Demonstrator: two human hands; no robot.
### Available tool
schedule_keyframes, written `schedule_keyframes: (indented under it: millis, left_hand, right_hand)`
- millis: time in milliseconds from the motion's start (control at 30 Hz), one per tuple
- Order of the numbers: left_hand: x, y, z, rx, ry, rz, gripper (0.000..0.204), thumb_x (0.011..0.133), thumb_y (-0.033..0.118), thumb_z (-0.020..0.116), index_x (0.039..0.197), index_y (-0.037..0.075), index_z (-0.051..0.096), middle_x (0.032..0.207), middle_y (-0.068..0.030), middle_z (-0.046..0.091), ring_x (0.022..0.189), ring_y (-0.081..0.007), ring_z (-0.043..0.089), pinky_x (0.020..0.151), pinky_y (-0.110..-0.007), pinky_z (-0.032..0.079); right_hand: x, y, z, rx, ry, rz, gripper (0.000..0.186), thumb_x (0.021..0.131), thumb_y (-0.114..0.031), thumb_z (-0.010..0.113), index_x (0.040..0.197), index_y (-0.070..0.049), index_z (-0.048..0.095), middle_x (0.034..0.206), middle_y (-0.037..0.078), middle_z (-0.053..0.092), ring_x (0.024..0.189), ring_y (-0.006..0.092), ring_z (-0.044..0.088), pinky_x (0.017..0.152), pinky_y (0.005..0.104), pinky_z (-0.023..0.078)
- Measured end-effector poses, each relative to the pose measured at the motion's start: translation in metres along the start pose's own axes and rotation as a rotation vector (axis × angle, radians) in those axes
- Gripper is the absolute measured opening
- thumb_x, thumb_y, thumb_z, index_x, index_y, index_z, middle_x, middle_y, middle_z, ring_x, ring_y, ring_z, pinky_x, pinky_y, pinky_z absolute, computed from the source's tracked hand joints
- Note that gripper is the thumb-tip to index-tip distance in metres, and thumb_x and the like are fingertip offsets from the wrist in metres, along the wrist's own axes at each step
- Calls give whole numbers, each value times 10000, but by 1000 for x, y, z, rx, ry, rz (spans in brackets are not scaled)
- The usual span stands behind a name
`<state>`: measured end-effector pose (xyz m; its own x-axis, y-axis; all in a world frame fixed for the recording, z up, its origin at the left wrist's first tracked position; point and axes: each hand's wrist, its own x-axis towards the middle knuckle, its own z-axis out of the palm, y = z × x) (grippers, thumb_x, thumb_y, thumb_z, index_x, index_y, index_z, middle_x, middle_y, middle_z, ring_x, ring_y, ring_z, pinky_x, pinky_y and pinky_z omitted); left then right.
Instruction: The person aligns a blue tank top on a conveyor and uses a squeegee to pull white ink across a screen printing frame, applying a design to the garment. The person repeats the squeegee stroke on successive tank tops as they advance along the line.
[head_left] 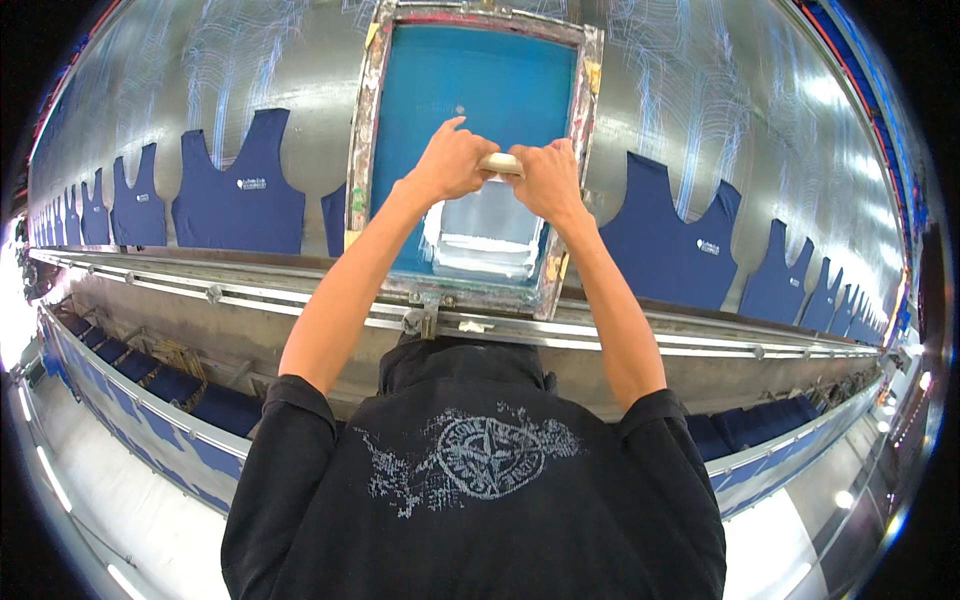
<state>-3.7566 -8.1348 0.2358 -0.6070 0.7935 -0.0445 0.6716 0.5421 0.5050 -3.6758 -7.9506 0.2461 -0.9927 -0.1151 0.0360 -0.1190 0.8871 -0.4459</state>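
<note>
One pale bar (501, 163) clasped between left hand (455, 162) and right hand (548, 178), above white paste in a framed screen

Head view: a rectangular wooden frame (364, 130), its sides spotted with old colour, sits at the near edge of a long metal table (330, 125). It holds a blue mesh (480, 80), and toward the frame's near side lies white paste (490, 242), thickest in bands across a pale grey patch (490, 212) and smeared along its left edge. The bar is over the mesh, just beyond that patch. The left hand's fingers are curled on the bar's left end, with one finger pointing out toward the frame's far side; the right hand's are bent closed over the right end. How they wrap underneath cannot be told. A metal clamp (428, 318) meets the frame's near side at a rail (750, 350) running along the table's near edge.

Dark blue cut panels with scooped necklines lie along that edge, the nearest being a left panel (240, 205) and a right panel (665, 240), each with a small light print. Below the near edge, a trough (190, 433) contains dark blue cloth (225, 407), laid in a row toward both ends.
</note>
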Motion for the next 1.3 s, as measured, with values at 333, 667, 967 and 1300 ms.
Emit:
schedule_keyframes:
  millis: [333,667,967,1300]
  left_hand:
    - [-89,47,24,-155,-319,-114,213,829,182,717,1038,173,761,805,-115,733,942,-280,714,1171,-528,338]
    - [-16,31,-2,22,-78,-156,340,782,119,742,1120,159,755,1049,-105,767,995,-277,717,1197,-521,287]
    - [-185,74,28,-80,287,-46,505,776,-52,634,1249,115,689,1245,-69,725,1156,-230,686,1219,-548,258]
    - [-317,-154,-76,34,209,-172,499,756,-55,664,1215,133,715,1221,-39,742,1166,-212,686,1241,-537,214]
  right_hand:
    - [-116,-40,14,279,-83,123,246,822,-193,777,1025,-60,734,921,109,752,894,271,688,935,433,410]
    - [-94,74,-2,1042,285,945,453,1015,-489,613,1046,-37,625,834,24,597,655,113,553,596,284,456]
    - [-53,-12,-19,888,693,891,269,1009,-185,627,801,-79,494,648,-45,407,581,55,372,529,279,290]
    - [80,-187,184,945,663,706,238,1012,-164,600,826,-41,516,717,-29,447,637,71,396,578,290,335]
